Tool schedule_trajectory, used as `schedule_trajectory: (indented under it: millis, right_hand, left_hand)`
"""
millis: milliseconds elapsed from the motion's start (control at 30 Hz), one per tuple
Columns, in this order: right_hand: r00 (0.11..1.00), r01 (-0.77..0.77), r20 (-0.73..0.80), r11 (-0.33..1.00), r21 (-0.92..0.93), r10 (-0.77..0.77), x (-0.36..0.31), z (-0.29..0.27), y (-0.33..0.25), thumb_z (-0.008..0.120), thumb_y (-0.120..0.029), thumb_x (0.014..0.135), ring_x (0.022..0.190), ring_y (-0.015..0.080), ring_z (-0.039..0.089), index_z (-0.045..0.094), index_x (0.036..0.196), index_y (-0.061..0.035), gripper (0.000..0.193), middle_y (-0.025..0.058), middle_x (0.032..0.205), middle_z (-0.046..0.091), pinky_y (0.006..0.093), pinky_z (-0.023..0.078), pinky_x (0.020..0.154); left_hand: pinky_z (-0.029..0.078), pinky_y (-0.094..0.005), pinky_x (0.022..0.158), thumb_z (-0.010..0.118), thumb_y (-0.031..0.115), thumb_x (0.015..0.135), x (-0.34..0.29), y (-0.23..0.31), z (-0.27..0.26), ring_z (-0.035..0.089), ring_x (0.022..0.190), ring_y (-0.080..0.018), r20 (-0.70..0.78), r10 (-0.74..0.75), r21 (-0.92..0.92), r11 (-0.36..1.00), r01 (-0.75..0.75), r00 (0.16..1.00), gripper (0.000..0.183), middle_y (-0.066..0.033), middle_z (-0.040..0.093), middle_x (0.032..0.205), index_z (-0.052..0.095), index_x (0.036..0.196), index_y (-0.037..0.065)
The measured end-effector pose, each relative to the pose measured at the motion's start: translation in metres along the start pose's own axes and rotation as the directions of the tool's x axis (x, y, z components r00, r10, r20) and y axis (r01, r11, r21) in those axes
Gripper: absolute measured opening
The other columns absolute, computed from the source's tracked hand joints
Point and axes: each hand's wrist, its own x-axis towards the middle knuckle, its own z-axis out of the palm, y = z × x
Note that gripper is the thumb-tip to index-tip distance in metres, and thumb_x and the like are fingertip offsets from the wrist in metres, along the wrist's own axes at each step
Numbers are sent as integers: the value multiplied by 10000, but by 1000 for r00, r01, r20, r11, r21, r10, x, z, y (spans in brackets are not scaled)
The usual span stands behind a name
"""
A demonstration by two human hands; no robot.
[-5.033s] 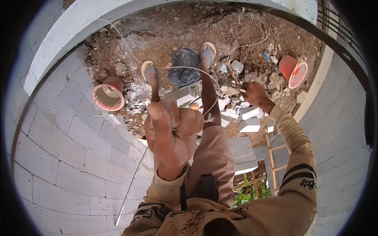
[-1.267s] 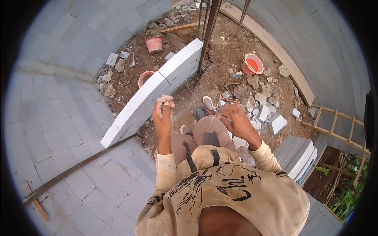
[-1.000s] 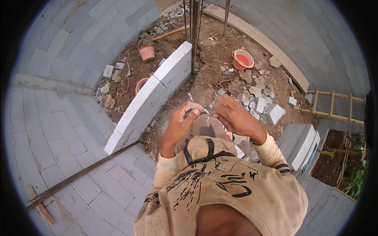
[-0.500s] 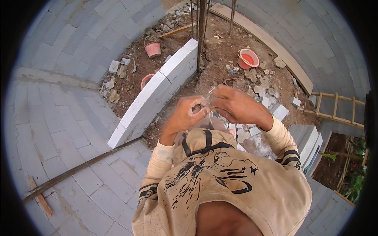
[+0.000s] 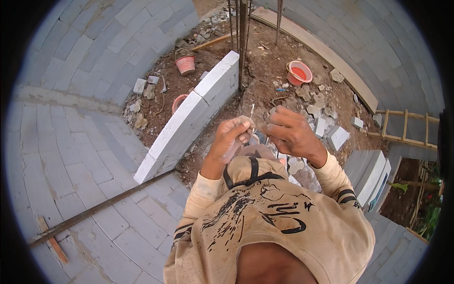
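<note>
At three o'clock from our bare left hand (image 5: 230, 138), fingertips pinching thin white string (image 5: 252, 110), our bare right hand (image 5: 292, 133) curls; its grasp we cannot tell.

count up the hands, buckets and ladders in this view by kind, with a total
Hands: 2 (left hand, right hand)
Red buckets: 3 (upper-left bucket, right-hand bucket, bucket partly hidden behind the low block wall)
Wooden ladder: 1
Total: 6
</note>
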Motion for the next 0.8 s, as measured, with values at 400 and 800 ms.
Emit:
schedule_trajectory:
  millis: [400, 800]
  right_hand:
    - [983, -55, -164, 984, 172, 84, -1, 18, -12, 754, 40, 642, 691, 262, 550, 730, 954, -37, 322, 71, 791, 569, 378, 443, 588]
    - [968, -36, -246, 998, 46, 46, -13, 14, -24, 770, 20, 652, 655, 216, 585, 782, 970, -60, 328, 43, 751, 647, 334, 449, 566]
  left_hand:
    - [396, -252, 736, 683, 191, 979, -4, -2, 8, 475, 800, -88, 88, 287, -174, 947, -269, 954, 165, 0, 566, 898, 626, 974, 35]
    - [473, -258, 755, 773, 219, 923, -23, 14, -5, 590, 851, -104, 266, 291, 400, 834, -380, 919, 272, -43, 629, 954, 679, 993, -26]
